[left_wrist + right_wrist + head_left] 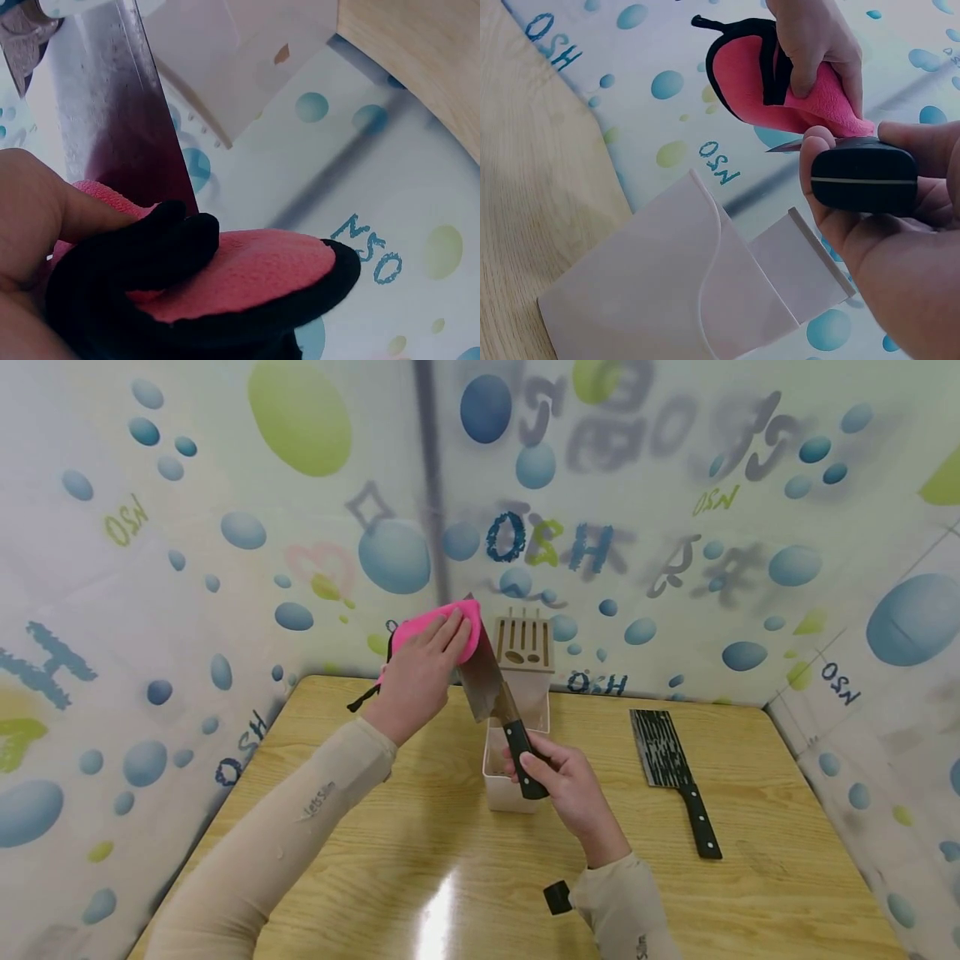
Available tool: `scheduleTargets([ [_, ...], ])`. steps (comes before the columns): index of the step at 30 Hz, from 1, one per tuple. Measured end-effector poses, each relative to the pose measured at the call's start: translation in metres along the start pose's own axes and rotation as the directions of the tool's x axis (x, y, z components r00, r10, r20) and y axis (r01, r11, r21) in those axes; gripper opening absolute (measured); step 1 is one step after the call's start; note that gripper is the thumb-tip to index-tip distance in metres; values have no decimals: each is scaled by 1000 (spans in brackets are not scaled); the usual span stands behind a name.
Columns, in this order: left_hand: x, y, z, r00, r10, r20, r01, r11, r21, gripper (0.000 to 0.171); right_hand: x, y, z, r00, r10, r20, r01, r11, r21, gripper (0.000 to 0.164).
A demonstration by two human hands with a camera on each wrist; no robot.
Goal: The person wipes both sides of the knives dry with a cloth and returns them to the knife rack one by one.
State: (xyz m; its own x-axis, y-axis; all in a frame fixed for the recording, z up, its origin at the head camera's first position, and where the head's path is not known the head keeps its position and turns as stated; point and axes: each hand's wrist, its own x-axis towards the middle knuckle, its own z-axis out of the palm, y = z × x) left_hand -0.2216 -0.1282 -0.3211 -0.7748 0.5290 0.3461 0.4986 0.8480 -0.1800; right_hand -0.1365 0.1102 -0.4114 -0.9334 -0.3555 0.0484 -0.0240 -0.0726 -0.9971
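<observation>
up off the bench [757, 785], one cleaver [480, 681] is held, its handle grasped by the right hand [566, 781], one pink cloth [411, 631] pinched against its blade by the left hand [420, 677]. skin could be cut should the cloth bunch or slip near the edge; one white holder [512, 793] could be knocked should the handle dip. to the right, one black-streaked cleaver [662, 747] is seen lying: two cleavers altogether.

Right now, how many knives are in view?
2: one knife in the right hand, another knife on the table to its right. Some may be hidden in the holder.
</observation>
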Motion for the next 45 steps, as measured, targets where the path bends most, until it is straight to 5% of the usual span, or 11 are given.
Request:
scheduleTargets([
  [19,-9,26,8,999,45,-6,-45,999,21,80,1,-3,-1,996,55,-69,-51,998,47,40],
  [34,-14,43,14,993,103,-65,-104,995,-8,64,1,-2,-2,994,24,-102,-13,994,109,42],
  [45,-18,53,19,990,113,-79,-116,993,-37,68,2,-1,-1,993,5,-119,14,987,158,42],
])
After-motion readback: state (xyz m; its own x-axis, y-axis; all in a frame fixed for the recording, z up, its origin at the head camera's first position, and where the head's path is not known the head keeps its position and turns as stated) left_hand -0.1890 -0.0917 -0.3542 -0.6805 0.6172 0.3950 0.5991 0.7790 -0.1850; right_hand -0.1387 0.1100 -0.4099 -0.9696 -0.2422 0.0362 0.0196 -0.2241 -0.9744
